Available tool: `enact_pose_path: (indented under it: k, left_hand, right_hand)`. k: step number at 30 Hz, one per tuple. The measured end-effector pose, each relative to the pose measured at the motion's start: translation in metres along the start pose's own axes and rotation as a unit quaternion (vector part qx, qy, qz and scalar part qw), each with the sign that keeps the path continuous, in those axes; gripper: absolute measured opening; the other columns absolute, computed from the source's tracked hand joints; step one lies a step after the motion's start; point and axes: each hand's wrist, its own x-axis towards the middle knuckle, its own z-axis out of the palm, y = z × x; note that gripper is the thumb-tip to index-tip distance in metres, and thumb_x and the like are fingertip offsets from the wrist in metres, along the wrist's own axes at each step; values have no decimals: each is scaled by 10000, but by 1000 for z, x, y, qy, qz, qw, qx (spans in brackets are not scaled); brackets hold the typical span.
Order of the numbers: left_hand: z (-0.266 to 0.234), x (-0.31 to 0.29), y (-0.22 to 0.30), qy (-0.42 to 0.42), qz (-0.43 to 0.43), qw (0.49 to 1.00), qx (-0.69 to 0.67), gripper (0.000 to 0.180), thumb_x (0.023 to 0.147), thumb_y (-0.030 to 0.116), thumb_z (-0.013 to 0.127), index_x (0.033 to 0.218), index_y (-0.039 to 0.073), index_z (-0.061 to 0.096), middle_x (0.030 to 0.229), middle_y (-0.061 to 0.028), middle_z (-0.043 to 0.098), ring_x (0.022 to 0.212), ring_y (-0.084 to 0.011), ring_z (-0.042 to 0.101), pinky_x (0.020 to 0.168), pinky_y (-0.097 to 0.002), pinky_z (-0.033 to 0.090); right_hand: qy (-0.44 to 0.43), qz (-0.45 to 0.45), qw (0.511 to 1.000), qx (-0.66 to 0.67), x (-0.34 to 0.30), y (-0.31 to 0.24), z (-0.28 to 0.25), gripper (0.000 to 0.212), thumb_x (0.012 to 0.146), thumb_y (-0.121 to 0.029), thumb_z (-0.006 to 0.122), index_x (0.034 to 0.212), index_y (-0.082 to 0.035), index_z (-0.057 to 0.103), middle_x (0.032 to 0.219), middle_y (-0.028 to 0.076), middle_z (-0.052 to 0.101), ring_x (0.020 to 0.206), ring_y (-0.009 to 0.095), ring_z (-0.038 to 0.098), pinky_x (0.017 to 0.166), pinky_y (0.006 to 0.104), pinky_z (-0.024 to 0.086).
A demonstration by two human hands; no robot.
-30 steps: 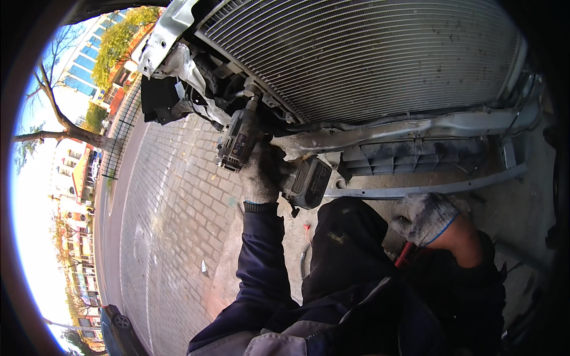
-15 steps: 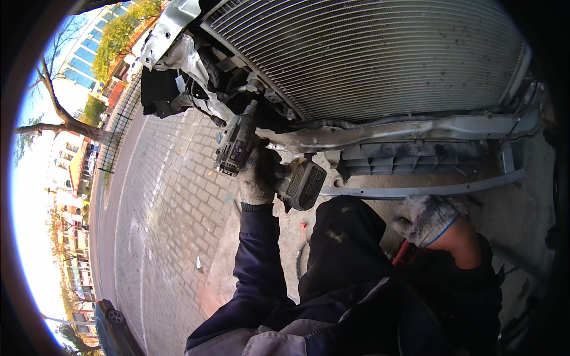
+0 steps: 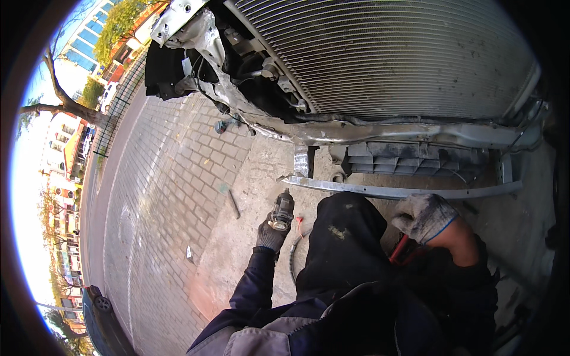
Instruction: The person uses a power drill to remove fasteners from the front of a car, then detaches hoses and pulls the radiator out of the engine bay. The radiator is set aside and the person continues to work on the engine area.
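Observation:
My left hand (image 3: pixel 272 235), in a grey work glove, is closed round a cordless impact wrench (image 3: pixel 281 212). The dark tool is low over the concrete left of my knee, its nose pointing toward the car's front. My right hand (image 3: pixel 424 217), in a grey glove with a blue cuff edge, is curled closed beside my other leg. Whether anything is inside its fingers is hidden. Close below that hand lies a red object (image 3: pixel 404 249), partly covered by dark clothing. Ahead stands the car's stripped front, with a finned radiator (image 3: pixel 404 59) above a metal crossmember (image 3: pixel 386 132).
A curved metal bar (image 3: pixel 380 191) runs low across the front, under a black plastic ribbed panel (image 3: pixel 415 159). Torn sheet metal (image 3: pixel 217 71) juts out at the left. A short rod (image 3: pixel 233 204), a blue-black tool (image 3: pixel 221 126) and a hose (image 3: pixel 293 259) lie on the ground.
My left hand has brought the impact wrench down and back from the crossmember's left end toward my knee. My right hand stays nearly where it was. The view has shifted slightly.

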Motion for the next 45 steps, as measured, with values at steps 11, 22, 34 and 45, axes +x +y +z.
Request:
enact_pose_path:
  k: [11, 22, 34, 45]
  left_hand:
    - [192, -124, -199, -154, -310, 937, 49, 844, 878, 465, 886, 1457, -12, 499, 1315, -350, 756, 1286, -491, 727, 1079, -560, 591]
    - [220, -135, -181, -219, -291, 928, 78, 603, 985, 507, 781, 1310, 3, 724, 1286, -262, 799, 1185, -426, 785, 995, -498, 631]
    - [-43, 73, 186, 92, 101, 882, -451, 403, 1181, 251, 633, 1470, -27, 658, 1193, -172, 801, 974, -232, 805, 856, -362, 661]
    - [-8, 167, 302, 261, 78, 906, -324, 481, 1085, 161, 678, 1513, -44, 602, 1435, -275, 719, 1333, -410, 700, 1143, -452, 540]
  right_hand:
    - [7, 107, 988, 110, 6, 3, 9, 252, 1001, -208, 813, 1153, -7, 818, 1080, 184, 807, 985, 338, 778, 896, 420, 614]
    - [26, 51, 994, 90, 18, 4, 13, 201, 997, -152, 807, 1118, 9, 796, 968, 154, 761, 838, 256, 733, 799, 389, 591]
    - [-20, 88, 993, 81, 29, -11, 1, 260, 1011, -242, 791, 1175, -44, 823, 1071, 154, 817, 976, 315, 791, 915, 407, 619]
    - [25, 14, 999, -39, 17, -1, -1, 242, 996, -261, 786, 1154, -83, 831, 1096, 155, 808, 1027, 365, 784, 946, 440, 627]
